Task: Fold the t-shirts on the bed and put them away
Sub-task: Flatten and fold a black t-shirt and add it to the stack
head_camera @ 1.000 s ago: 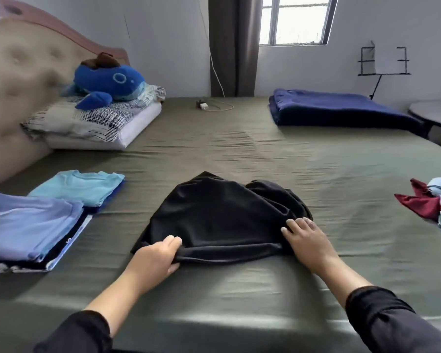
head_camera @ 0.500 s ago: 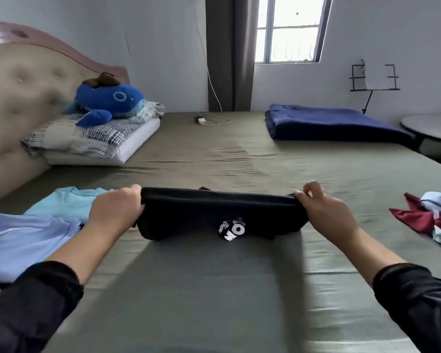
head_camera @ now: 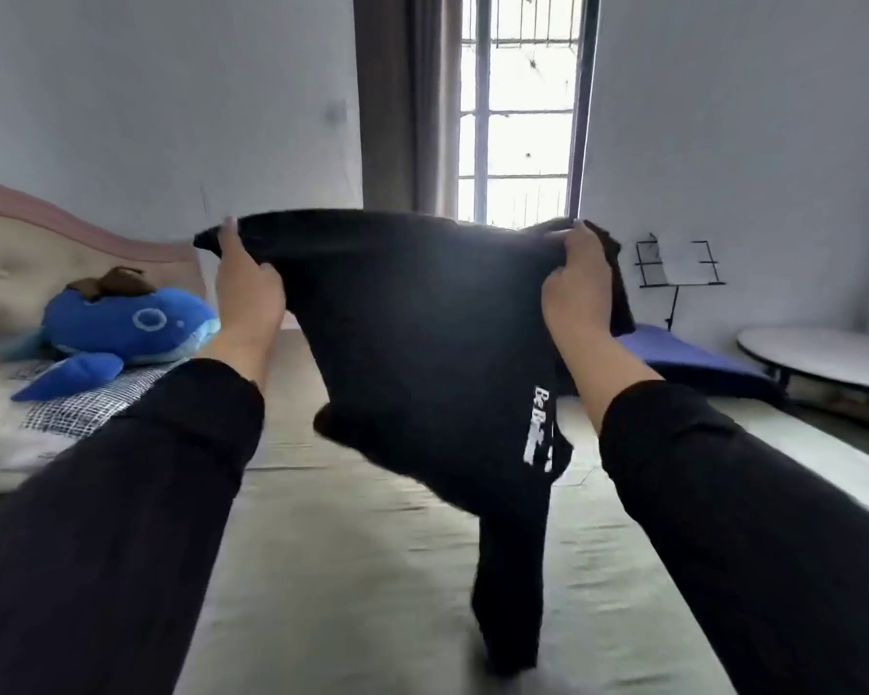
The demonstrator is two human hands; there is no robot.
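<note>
Gripping one black cotton t-shirt with white lettering (head_camera: 422, 343) by its upper edge, the left hand (head_camera: 249, 288) and right hand (head_camera: 575, 288) curl their fingers round it; it hangs below them above one olive-sheeted bed (head_camera: 352, 544).

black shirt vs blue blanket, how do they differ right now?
The black shirt is held up in the air, gripped along its top edge by the left hand and right hand; the blue blanket lies on the bed, untouched. The shirt hangs crumpled with a tail dangling; the blanket sits flat. The shirt carries white lettering; the blanket looks plain. Both are dark fabric.
</note>
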